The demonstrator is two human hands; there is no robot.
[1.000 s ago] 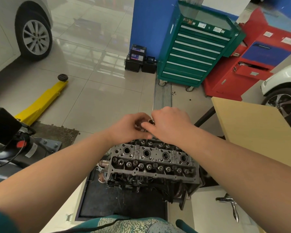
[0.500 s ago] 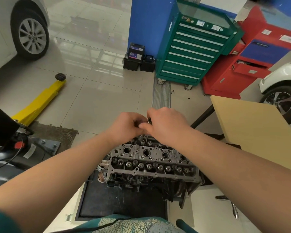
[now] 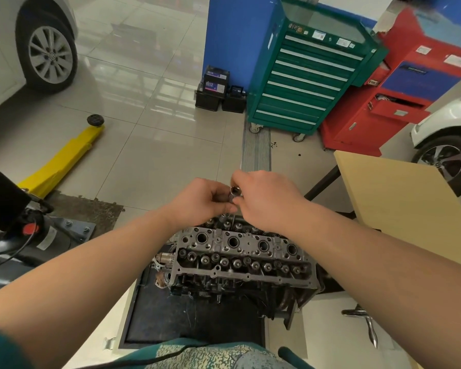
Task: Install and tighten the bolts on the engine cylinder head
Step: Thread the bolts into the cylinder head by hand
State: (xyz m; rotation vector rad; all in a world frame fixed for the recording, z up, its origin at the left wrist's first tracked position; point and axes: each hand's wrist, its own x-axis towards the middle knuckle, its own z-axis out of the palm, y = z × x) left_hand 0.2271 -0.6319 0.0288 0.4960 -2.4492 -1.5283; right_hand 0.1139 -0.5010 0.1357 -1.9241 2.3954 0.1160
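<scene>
The grey cast-metal engine cylinder head [image 3: 240, 259] sits low and central on its stand, beside the pale wooden desk [image 3: 399, 206]. Above its far edge the left hand [image 3: 200, 202] and right hand [image 3: 264, 198] both pinch a small shiny steel socket-like piece [image 3: 233, 194]. This looks like readying a bolt or its tool; next it must be lowered squarely into a bolt hole.

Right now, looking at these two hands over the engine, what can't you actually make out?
Head view only:
- The small metal socket: its lower end is covered by fingers of the left hand and the right hand.
- The cylinder head: its far row is partly behind both hands.
- Battery label: too small to read.
- Car wheel: cut off by the right edge.
</scene>
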